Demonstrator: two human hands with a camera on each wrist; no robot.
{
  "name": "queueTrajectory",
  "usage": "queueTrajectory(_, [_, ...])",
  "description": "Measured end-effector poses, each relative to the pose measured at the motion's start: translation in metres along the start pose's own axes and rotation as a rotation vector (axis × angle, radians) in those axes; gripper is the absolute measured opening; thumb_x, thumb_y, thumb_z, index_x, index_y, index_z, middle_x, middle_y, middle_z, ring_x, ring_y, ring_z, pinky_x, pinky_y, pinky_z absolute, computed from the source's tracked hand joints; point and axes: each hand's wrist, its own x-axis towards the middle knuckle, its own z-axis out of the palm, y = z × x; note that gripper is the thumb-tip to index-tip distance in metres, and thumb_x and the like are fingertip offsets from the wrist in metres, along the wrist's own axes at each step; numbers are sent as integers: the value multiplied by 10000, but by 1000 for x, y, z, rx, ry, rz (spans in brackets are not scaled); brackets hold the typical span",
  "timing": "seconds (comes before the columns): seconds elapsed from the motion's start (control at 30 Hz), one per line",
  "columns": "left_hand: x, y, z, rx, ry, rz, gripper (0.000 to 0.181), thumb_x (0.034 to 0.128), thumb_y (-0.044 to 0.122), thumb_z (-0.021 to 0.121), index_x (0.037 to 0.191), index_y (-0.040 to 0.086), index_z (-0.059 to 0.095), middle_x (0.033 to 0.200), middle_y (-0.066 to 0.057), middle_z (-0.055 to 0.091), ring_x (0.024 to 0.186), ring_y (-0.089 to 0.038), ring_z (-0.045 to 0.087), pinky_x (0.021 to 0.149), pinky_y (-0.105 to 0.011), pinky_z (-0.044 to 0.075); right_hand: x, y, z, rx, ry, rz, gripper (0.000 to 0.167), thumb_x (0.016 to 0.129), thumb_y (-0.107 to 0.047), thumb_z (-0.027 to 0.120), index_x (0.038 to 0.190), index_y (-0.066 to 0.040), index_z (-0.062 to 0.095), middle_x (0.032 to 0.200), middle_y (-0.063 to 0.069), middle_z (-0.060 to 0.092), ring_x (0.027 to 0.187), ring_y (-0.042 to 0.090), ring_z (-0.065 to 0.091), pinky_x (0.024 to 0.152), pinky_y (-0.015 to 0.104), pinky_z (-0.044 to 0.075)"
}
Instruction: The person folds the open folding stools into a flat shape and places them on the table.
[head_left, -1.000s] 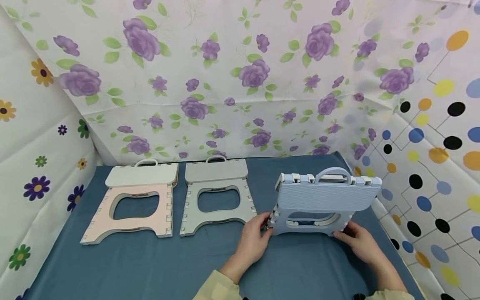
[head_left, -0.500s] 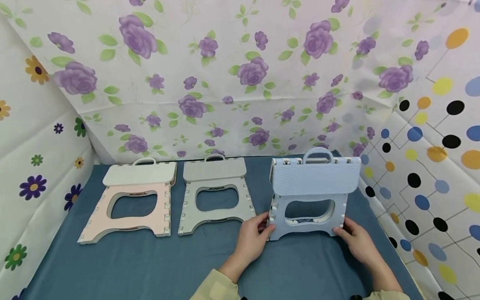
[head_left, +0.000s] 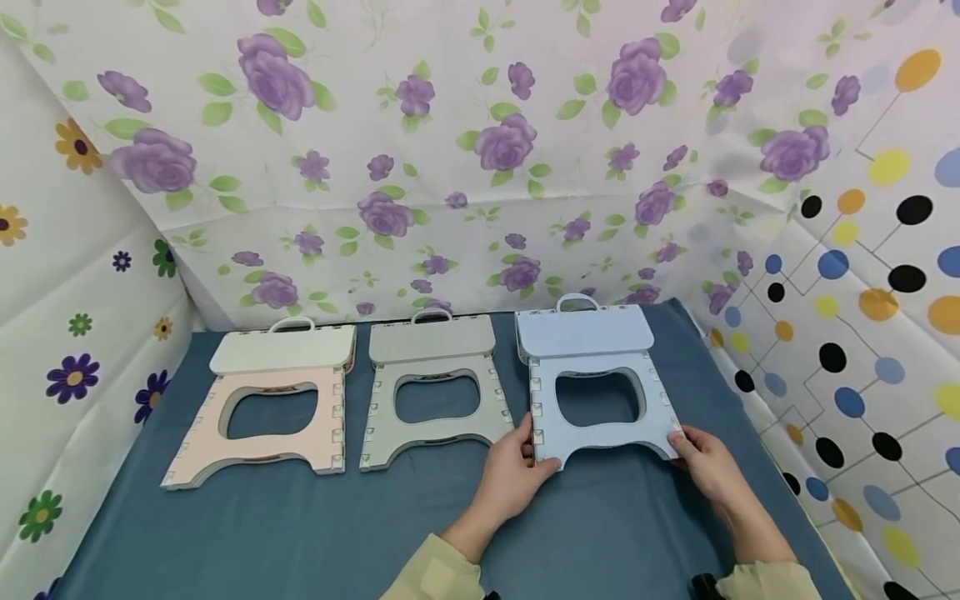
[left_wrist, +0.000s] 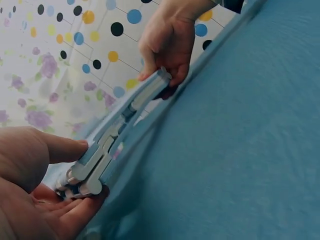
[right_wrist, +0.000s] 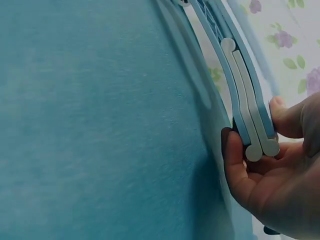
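Note:
A light blue folding stool (head_left: 600,433), folded flat with its handle loop at the far end, lies at the right of the row in the head view. My left hand (head_left: 510,475) pinches its near left leg corner, thumb on top and fingers beneath. On the near right corner my right hand (head_left: 708,467) grips the other leg in the same way. Both wrist views show the stool's folded edge between thumb and fingers, with the near end held slightly off the blue cloth. To its left lie a grey-green folding stool (head_left: 431,433) and a pink one with a white top, the pink folding stool (head_left: 330,417).
A dark blue cloth (head_left: 360,533) covers the table. Behind it hangs a white sheet with purple flowers (head_left: 384,214). A dotted sheet (head_left: 847,400) stands close on the right, and a flowered sheet (head_left: 67,375) on the left.
The blue stool has tipped back from a more upright tilt to nearly flat and shifted left, closer to the grey-green one. Both hands have kept their hold on its leg corners.

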Motion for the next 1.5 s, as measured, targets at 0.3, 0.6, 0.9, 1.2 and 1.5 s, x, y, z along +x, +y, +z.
queueTrajectory(0.3, [5, 9, 0, 36, -47, -66, 837, 1016, 223, 777, 1643, -68, 304, 1255, -127, 699, 882, -111, 686, 719, -278, 545, 15, -8, -5, -24, -10, 92, 698, 1163, -440, 445, 1531, 154, 438, 1290, 229, 654, 1035, 150, 652, 921, 354, 567])
queueTrajectory(0.6, [5, 15, 3, 130, -52, -54, 838, 1025, 221, 759, 1633, -107, 284, 1211, -162, 722, 1009, -241, 731, 822, -368, 583, 18, -6, -7, -4, -29, 107, 795, 1136, -528, 465, 1573, 134, 397, 1338, 233, 641, 1034, 103, 643, 895, 296, 556])
queueTrajectory(0.9, [7, 15, 13, 353, -13, 16, 738, 1044, 192, 739, 1599, -117, 364, 1628, -290, 413, 1391, -408, 555, 1056, -499, 522, 15, 3, -15, -205, -95, -57, 948, 1020, -440, 751, 1644, 91, 275, 1544, 354, 474, 1319, 484, 564, 1036, 598, 489])
queueTrajectory(1.2, [11, 19, 20, 700, 47, 72, 675, 969, 298, 832, 1504, -28, 581, 1520, -194, 571, 986, -277, 739, 687, -357, 586, 19, 10, -16, -348, -47, -194, 826, 995, -337, 802, 1576, 106, 417, 1357, 299, 649, 1106, 350, 672, 892, 507, 544])
queueTrajectory(1.5, [22, 18, 21, 782, 93, 57, 655, 956, 277, 846, 1471, -45, 602, 1448, -189, 614, 951, -289, 744, 702, -380, 601, 29, 14, -10, -391, 4, -189, 859, 991, -424, 791, 1593, 63, 420, 1284, 267, 646, 1033, 324, 641, 843, 492, 526])
